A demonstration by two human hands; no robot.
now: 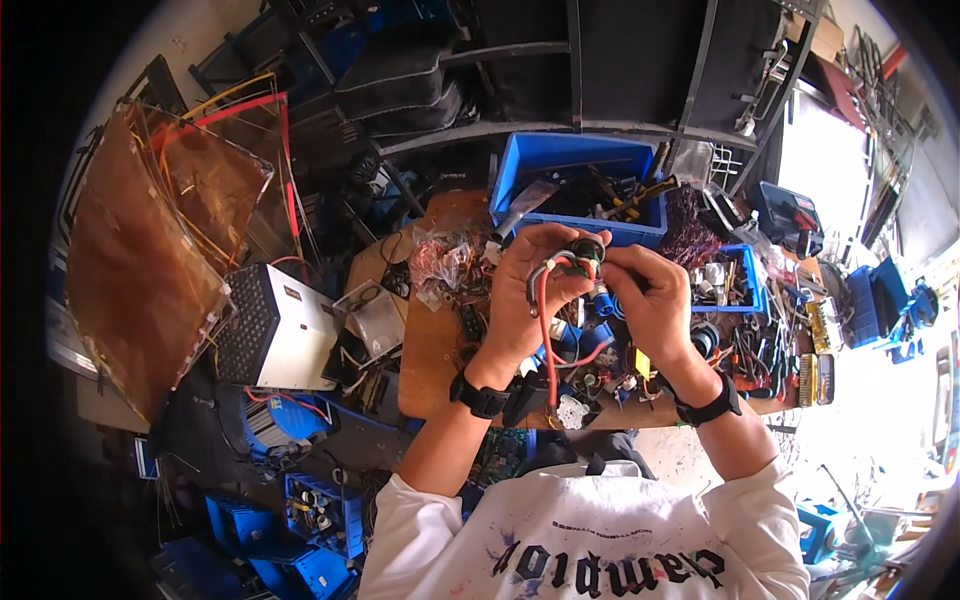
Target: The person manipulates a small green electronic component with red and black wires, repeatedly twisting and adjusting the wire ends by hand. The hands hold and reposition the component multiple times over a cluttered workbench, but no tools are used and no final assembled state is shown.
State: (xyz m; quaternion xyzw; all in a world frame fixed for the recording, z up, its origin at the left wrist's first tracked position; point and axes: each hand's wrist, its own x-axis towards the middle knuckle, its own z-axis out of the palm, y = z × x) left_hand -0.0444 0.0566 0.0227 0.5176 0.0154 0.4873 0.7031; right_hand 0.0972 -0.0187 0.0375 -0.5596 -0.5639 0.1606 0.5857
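Note:
Above the table, both my hands are raised close together around a small wired electrical part (584, 254) with a dark round top and a bit of green. My left hand (522, 295) is closed around its left side. From it a thick red wire (548, 350) hangs down, and a grey wire bends beside my fingers. The fingers of my right hand (655, 296) pinch the same part from the right. A small blue piece (602, 300) shows just below the fingertips; whether it is joined to the part I cannot tell. Fingers partly hide the held part.
A wooden table (428, 365) is strewn with wires and small parts. Behind my hands stands a blue bin (578, 145) of tools, with a smaller blue tray (752, 280) to the right. A white-and-black metal box (300, 340) is at the left; clear plastic bags (445, 258) lie nearer.

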